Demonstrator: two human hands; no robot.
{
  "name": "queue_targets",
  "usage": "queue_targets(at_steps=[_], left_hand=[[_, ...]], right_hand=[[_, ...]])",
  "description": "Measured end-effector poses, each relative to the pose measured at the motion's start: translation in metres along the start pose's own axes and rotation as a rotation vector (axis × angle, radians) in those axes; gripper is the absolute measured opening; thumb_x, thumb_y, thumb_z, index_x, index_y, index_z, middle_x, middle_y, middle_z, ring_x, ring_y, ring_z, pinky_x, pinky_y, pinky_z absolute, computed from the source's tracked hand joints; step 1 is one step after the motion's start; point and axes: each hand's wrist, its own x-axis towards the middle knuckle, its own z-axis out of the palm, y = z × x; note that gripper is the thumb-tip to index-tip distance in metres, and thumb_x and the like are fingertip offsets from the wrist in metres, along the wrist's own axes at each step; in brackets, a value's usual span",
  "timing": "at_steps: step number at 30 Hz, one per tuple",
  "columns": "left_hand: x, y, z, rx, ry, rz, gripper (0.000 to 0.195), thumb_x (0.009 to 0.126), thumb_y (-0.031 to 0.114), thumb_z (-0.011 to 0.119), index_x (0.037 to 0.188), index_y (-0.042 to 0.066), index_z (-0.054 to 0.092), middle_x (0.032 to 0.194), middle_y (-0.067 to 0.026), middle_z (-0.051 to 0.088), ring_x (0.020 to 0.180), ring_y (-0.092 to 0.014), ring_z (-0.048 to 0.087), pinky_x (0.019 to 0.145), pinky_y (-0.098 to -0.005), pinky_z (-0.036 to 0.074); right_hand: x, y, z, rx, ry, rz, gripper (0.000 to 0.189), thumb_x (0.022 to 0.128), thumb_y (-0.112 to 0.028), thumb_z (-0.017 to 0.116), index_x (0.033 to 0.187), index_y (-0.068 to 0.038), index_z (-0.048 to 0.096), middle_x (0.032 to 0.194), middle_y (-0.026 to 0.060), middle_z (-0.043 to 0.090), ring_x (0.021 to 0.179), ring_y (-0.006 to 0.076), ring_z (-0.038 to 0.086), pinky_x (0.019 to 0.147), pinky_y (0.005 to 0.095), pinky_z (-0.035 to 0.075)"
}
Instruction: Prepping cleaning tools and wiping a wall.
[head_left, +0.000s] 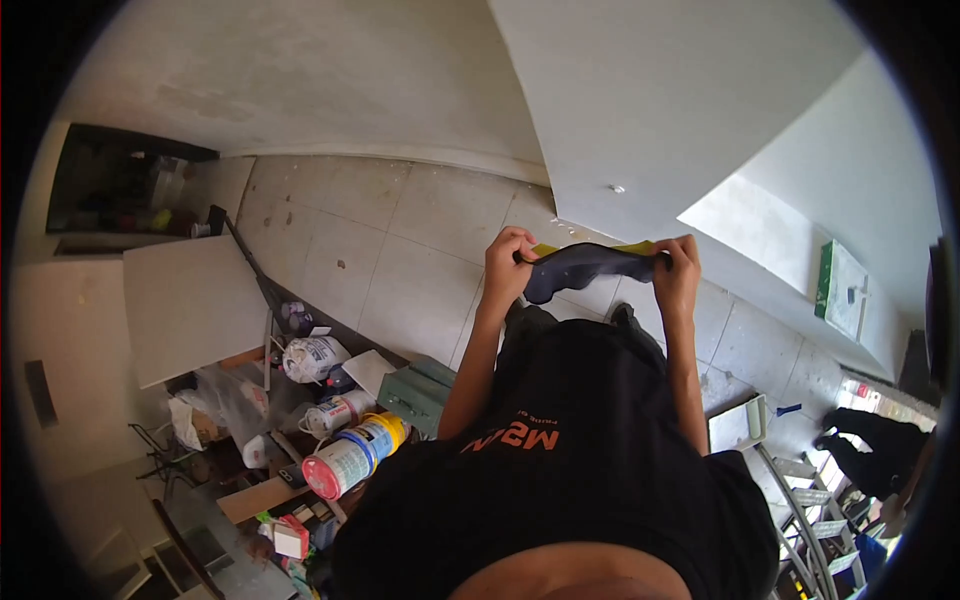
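A dark grey cloth with a yellow edge is stretched between my two hands, in front of my body and above the tiled floor. My left hand pinches one end, fingers curled over it. At the other end my right hand grips the fabric the same way. The middle of the cloth sags in loose folds, and yellow shows along its far side. Whether it is a garment or a plain piece of fabric, I cannot tell. Below it, my shoes are partly visible on the floor.
Several paint buckets, a green metal toolbox and a stuffed white sack crowd the left. A white wall corner stands ahead. To the right are a paint tray, a stepladder and another person.
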Motion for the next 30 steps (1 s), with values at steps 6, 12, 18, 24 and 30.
queue_targets(at_steps=[6,12,18,24,30], left_hand=[[0.015,-0.009,-0.035,-0.157,-0.144,0.114,0.018,0.058,-0.014,0.056,0.061,0.001,0.046,0.085,-0.0084,0.057,0.07,-0.015,0.055,0.056,-0.022,0.041],[0.002,0.012,-0.058,-0.276,-0.315,0.07,0.022,0.06,-0.006,0.068,0.075,0.002,0.054,0.084,-0.0059,0.057,0.068,-0.015,0.059,0.055,-0.0245,0.048],[0.002,0.004,-0.077,-0.113,-0.38,0.234,0.026,0.062,0.0,0.072,0.069,0.003,0.047,0.081,-0.005,0.058,0.061,-0.017,0.059,0.05,-0.0248,0.045],[0.023,-0.015,-0.069,-0.226,-0.838,0.045,0.038,0.066,0.019,0.077,0.092,0.006,0.052,0.117,-0.0091,0.049,0.082,-0.021,0.059,0.067,-0.0295,0.049],[0.047,-0.014,-0.011,-0.663,-1.142,0.006,0.07,0.082,0.049,0.057,0.136,0.011,0.033,0.141,-0.0081,0.03,0.126,-0.022,0.035,0.102,-0.0333,0.028]], right_hand=[[0.009,-0.039,0.02,-0.191,0.579,-0.38,0.026,0.052,0.011,0.056,0.059,-0.003,0.035,0.068,0.0082,0.039,0.061,0.0238,0.042,0.057,0.0301,0.037],[0.008,-0.098,0.047,0.245,0.671,-0.114,0.012,0.065,0.006,0.054,0.068,-0.001,0.045,0.067,0.0018,0.046,0.062,0.0123,0.043,0.059,0.0279,0.039],[-0.038,-0.052,0.092,0.899,0.661,0.477,0.026,0.089,-0.019,0.046,0.109,-0.003,0.053,0.106,0.0105,0.059,0.096,0.0226,0.058,0.083,0.0362,0.048],[-0.086,-0.077,0.098,1.257,0.497,0.613,0.034,0.091,-0.031,0.044,0.114,-0.006,0.05,0.109,0.0088,0.057,0.103,0.0233,0.054,0.092,0.0377,0.042],[-0.122,-0.06,0.1,1.68,0.216,0.547,0.04,0.087,-0.036,0.053,0.113,-0.006,0.05,0.105,0.0081,0.057,0.093,0.0195,0.057,0.082,0.034,0.048]])
